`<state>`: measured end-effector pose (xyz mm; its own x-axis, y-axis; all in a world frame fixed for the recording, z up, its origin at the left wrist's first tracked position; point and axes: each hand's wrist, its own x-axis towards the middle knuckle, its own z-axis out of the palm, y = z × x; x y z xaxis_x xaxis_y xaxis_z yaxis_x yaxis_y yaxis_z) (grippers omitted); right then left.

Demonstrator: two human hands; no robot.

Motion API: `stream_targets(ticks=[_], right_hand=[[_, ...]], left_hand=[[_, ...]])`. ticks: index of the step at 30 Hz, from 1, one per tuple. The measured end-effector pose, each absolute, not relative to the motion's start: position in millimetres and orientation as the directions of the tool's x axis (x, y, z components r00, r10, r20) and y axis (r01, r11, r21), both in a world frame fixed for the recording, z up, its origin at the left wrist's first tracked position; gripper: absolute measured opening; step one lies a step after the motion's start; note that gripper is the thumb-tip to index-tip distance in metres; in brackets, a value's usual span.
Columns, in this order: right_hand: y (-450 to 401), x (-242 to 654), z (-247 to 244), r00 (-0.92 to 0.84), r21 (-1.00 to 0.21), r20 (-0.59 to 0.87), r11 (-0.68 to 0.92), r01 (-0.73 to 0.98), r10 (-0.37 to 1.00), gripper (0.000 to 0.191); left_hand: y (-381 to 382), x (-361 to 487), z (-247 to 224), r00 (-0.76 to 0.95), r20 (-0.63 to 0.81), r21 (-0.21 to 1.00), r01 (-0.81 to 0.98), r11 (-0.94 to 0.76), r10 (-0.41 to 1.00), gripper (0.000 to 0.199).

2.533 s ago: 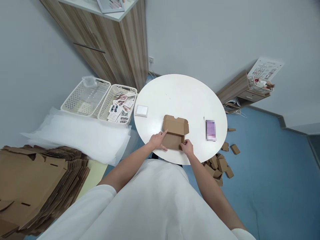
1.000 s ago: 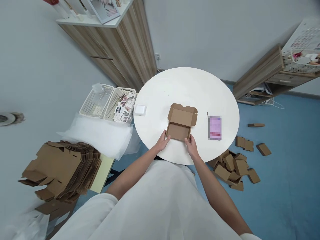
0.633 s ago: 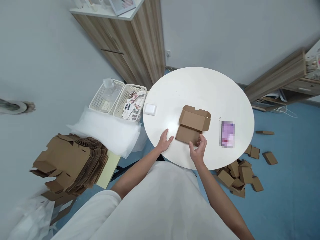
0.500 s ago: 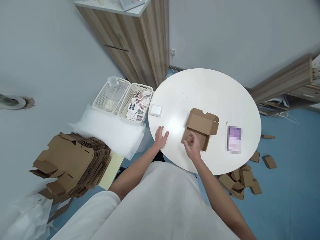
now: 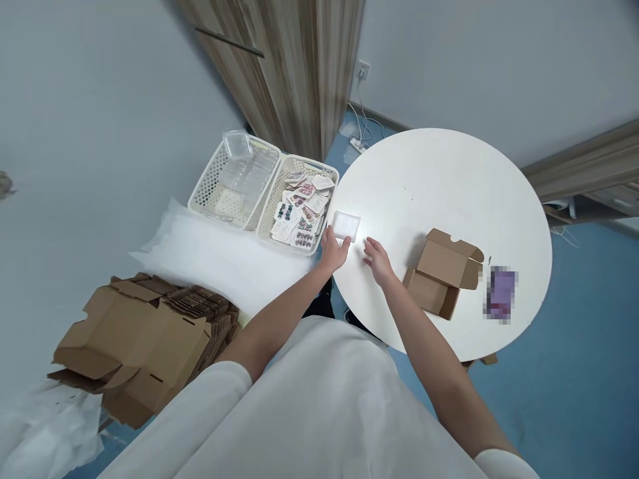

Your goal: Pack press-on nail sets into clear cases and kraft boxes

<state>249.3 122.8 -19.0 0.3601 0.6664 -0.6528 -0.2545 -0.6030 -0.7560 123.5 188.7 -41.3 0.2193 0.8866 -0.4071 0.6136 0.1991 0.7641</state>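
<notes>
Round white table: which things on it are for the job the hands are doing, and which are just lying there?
Probably for the job:
flat white square, right by the left hand
cardboard box, lid open

Probably just lying there:
blurred purple thing, away from both hands
tiny dark bit near it

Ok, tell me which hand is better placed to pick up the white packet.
Likely the left hand: it is open at the near edge of the white packet. The right hand also looks free, but is farther off to the right.
</notes>
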Motion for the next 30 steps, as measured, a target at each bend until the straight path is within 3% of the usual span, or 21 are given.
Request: stream_targets(ticks=[9,20,30], right_hand=[[163,234,-30,0.335,-0.772,-0.634,-0.543,-0.331,0.697,0.055],[123,237,-39,0.426,-0.822,-0.565,-0.527,-0.217,0.706,0.054],[44,272,6,0.448,-0.882,-0.462,-0.449,-0.143,0.765,0.051]], left_hand=[[187,134,-42,0.254,-0.363,0.787,0.599,0.149,0.897,0.059],[163,125,-46,0.113,-0.448,0.858,0.332,0.391,0.887,0.035],[98,155,-3,0.186,-0.333,0.899,0.358,0.252,0.924,0.035]])
